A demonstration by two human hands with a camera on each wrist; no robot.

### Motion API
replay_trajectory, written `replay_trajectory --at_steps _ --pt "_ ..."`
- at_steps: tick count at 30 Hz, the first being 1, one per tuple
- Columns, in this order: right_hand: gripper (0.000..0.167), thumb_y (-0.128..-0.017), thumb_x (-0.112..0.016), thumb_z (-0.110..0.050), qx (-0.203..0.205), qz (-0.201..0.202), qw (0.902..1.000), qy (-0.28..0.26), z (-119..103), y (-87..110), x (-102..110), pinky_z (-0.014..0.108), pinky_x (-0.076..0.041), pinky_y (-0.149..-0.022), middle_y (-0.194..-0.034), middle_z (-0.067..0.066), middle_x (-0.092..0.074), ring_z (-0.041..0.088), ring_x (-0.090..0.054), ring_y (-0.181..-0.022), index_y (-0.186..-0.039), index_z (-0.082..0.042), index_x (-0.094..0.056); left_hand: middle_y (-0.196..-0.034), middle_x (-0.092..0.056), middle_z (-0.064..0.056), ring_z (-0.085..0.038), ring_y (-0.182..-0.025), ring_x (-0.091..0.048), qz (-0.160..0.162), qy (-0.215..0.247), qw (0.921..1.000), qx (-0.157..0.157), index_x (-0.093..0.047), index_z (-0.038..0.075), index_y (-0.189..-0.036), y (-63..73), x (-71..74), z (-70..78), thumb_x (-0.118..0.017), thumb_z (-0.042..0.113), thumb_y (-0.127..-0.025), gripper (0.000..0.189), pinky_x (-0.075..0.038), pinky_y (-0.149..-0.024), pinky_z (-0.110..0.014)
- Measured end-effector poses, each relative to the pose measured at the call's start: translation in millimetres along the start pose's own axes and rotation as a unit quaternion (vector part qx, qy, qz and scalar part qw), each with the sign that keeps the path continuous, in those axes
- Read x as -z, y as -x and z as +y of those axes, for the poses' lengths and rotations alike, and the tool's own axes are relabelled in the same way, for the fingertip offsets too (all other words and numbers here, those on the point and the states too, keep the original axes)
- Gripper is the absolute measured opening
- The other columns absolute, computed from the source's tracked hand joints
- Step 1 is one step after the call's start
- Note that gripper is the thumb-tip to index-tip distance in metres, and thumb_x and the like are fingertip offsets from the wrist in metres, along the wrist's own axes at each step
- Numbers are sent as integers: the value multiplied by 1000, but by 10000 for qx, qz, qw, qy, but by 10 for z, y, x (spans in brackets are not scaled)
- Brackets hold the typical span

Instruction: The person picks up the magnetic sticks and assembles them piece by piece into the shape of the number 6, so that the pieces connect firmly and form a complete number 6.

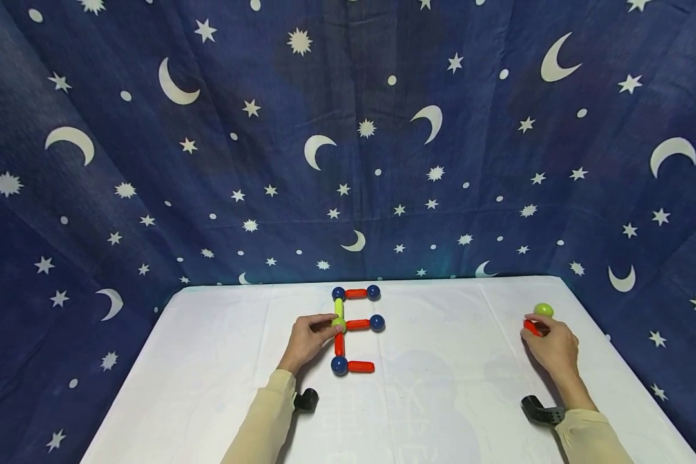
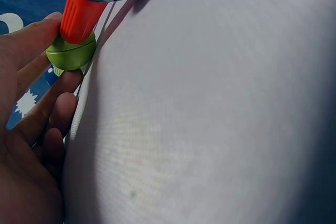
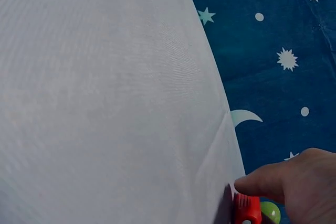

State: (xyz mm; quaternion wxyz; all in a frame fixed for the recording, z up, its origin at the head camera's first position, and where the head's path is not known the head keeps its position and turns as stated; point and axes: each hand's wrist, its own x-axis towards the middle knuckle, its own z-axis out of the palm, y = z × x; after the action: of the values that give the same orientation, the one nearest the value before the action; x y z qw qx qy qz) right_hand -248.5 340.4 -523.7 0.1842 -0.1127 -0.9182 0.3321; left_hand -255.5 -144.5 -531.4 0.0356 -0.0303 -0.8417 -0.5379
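On the white table lies a flat figure of rods and balls, joined in an E-like shape. My left hand (image 1: pixel 307 338) pinches its middle green ball (image 2: pixel 72 56) between thumb and fingers. Above that ball a yellow-green rod (image 1: pixel 339 307) runs to a blue ball (image 1: pixel 339 294); below, a red rod (image 1: pixel 339 345) runs to another blue ball (image 1: pixel 339 366). The lowest red rod (image 1: pixel 361 367) has a free right end. Far to the right, my right hand (image 1: pixel 553 348) holds a loose red rod (image 3: pixel 247 209), partly covered by the fingers. Just beyond the fingertips sits a separate green ball (image 1: pixel 543 310).
The white-covered table (image 1: pixel 441 386) reaches back to a dark blue curtain (image 1: pixel 383 161) with moons and stars. Black wrist cameras, left (image 1: pixel 307 400) and right (image 1: pixel 541 411), stick out inward from both wrists. The loose green ball and right hand are near the table's right edge.
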Motion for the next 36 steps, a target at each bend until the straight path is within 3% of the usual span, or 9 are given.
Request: replay_trajectory --at_steps 7,14,23,29,36 --pt "34 -85 -72 -5 -69 -148 9998 65 12 -4 17 56 -37 -79 -105 33 -65 48 -59 -97 -117 6 -67 -106 -74 -7 -18 -91 -66 23 -8 10000 17 -78 8 -112 -2 -3 5 -83 21 -86 29 -56 -84 -36" --pt "36 -85 -74 -5 -1 -102 9999 -137 -18 18 -33 46 -38 -74 -105 31 -68 43 -63 -92 -119 5 -67 -105 -74 -7 -18 -90 -66 22 -1 10000 39 -78 8 -113 1 -3 9 -83 21 -86 30 -57 -83 -35" --pt "40 -91 -75 -15 -28 -693 9954 -660 -215 70 -141 19 -45 -63 -109 22 -70 14 -60 -84 -127 -1 -67 -103 -74 -7 -17 -89 -66 33 42 10000 71 -79 8 -111 -9 -7 4 -84 18 -85 28 -56 -81 -32" --pt "44 -91 -77 -18 -126 -1235 9839 -1285 -412 118 -259 19 -50 -64 -110 20 -69 7 -59 -83 -130 0 -65 -104 -74 -7 -16 -88 -66 43 55 10000 65 -79 8 -111 -18 -12 -10 -84 17 -85 28 -56 -81 -31" --pt "41 -89 -78 -11 36 -1727 9622 -2108 -706 255 -530 22 -49 -57 -105 17 -69 5 -59 -76 -127 1 -66 -100 -74 -6 -16 -88 -65 76 19 10000 16 -79 9 -110 -14 -15 -8 -84 17 -84 27 -55 -80 -30"
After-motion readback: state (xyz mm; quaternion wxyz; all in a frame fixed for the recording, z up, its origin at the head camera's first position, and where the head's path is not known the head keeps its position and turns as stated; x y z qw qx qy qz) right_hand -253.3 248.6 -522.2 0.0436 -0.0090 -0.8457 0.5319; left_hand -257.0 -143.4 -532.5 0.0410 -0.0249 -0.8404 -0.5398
